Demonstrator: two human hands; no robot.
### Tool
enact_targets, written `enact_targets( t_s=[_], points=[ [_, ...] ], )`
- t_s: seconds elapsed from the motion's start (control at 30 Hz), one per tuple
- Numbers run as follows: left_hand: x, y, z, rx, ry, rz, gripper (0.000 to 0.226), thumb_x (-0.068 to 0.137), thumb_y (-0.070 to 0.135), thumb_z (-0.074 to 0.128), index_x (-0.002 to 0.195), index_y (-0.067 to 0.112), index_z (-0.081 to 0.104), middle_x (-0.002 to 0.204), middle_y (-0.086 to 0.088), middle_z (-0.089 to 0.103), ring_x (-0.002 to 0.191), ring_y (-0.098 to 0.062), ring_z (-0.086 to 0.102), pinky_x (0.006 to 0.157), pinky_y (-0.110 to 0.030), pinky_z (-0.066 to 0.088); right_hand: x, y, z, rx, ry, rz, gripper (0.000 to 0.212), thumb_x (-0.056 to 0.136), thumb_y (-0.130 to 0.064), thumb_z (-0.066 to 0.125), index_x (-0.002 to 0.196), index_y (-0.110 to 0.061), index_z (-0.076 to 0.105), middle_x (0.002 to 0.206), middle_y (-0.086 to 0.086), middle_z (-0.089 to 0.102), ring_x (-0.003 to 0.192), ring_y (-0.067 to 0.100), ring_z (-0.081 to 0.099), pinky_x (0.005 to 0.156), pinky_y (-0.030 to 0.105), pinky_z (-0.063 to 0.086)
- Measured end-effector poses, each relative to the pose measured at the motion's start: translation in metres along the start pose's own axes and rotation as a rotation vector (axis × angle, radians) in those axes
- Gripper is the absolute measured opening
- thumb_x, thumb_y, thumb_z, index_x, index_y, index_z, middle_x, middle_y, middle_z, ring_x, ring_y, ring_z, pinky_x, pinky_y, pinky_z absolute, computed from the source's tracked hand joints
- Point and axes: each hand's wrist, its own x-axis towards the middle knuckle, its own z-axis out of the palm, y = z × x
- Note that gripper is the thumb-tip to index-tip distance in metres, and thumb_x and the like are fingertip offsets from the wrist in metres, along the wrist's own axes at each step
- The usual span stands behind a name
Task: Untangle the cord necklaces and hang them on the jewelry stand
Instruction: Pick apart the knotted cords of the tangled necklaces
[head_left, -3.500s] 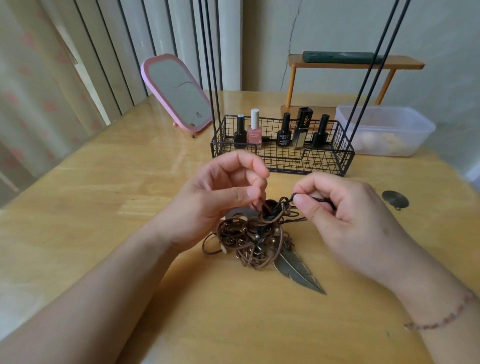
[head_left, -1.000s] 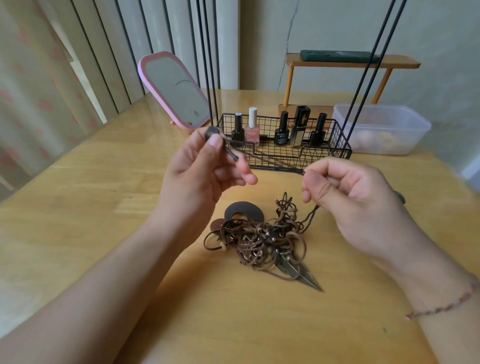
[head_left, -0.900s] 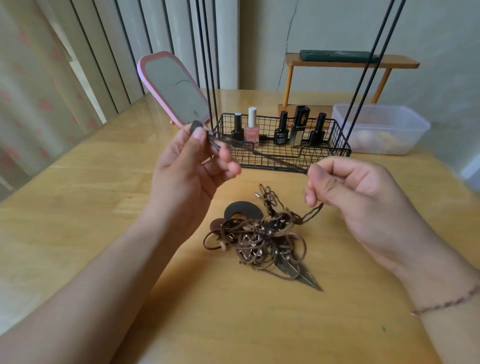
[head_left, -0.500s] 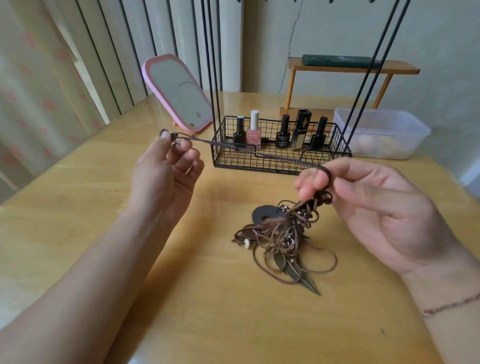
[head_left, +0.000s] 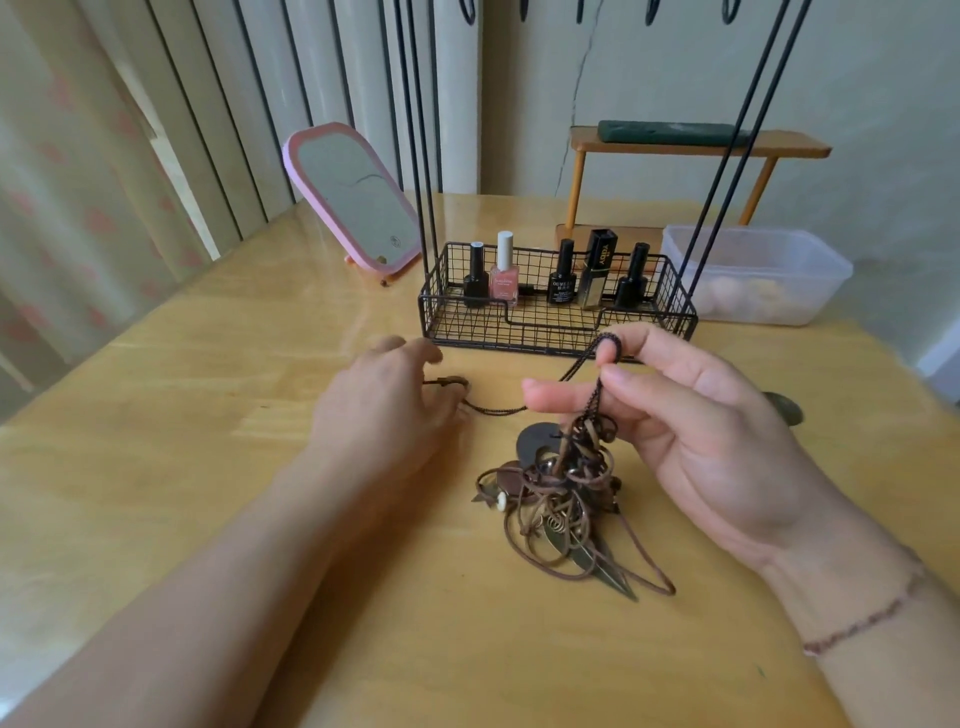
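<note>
Head view: we note the right hand (head_left: 691, 431) pinching the dark cord (head_left: 584, 358) above the tangle (head_left: 561, 499); the left hand (head_left: 384, 410) blurs, its grip indeterminate; the stand (head_left: 556, 317) is cropped above.

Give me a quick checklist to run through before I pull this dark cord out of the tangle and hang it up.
1. Right hand pinches the dark cord: ok.
2. Cord's free end on the table by the left hand: ok.
3. Left hand gripping that end: not ok, fingers look relaxed, though blurred.
4. Cord clear of the tangle: not ok, brown loops lift with it.
5. Hooks on the jewelry stand free: cannot tell, only their tips show at the top edge.
</note>
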Motion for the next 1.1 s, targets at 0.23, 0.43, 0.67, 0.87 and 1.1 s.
enact_targets(
  t_s=[0.23,0.43,0.67,0.87,1.1],
  points=[
    [-0.035,0.041,-0.021,-1.039,-0.018,0.393,0.033,0.091,0.039,0.060,0.079,0.008,0.062,0.074,-0.011,0.069,0.071,-0.029,0.065,0.066,-0.038,0.052,0.002,0.005,0.000,0.011,0.069,-0.079,0.008,0.100,-0.014,0.043,0.095,-0.016,0.038,0.106,0.014,0.075,0.125,0.013,0.058,0.115,0.043,0.029],
    [-0.033,0.049,-0.010,-1.243,-0.282,0.246,0.025,0.080,0.027,0.078,0.093,0.007,0.072,0.076,-0.009,0.071,0.072,-0.020,0.066,0.075,-0.037,0.056,0.005,0.008,0.001,0.028,0.008,-0.115,0.008,0.096,-0.018,0.044,0.094,-0.017,0.036,0.115,0.011,0.073,0.134,0.009,0.049,0.117,0.044,0.027],
    [-0.033,0.050,-0.012,-1.284,-0.402,0.218,0.009,0.078,0.007,0.072,0.087,0.010,0.072,0.073,0.001,0.068,0.068,-0.008,0.063,0.067,-0.017,0.051,0.006,0.010,0.002,0.050,-0.006,-0.137,0.006,0.095,-0.014,0.042,0.093,-0.017,0.037,0.116,0.013,0.072,0.132,0.015,0.052,0.115,0.043,0.031],
    [-0.030,0.047,-0.014,-1.303,-0.363,0.211,0.019,0.079,0.009,0.062,0.079,0.023,0.074,0.075,-0.009,0.058,0.074,-0.021,0.054,0.075,-0.035,0.044,0.008,0.010,-0.007,0.081,0.110,-0.221,0.008,0.091,-0.009,0.042,0.095,-0.016,0.043,0.085,0.012,0.073,0.097,0.027,0.065,0.085,0.042,0.038],
    [-0.025,0.042,-0.008,-1.382,-0.282,0.170,0.030,0.075,-0.007,0.055,0.087,0.018,0.067,0.079,-0.002,0.055,0.075,-0.028,0.043,0.074,-0.048,0.039,0.008,0.011,-0.007,0.246,0.113,-0.252,0.013,0.091,-0.004,0.041,0.094,-0.017,0.041,0.072,0.007,0.064,0.080,0.024,0.056,0.073,0.032,0.043]
  ],
)
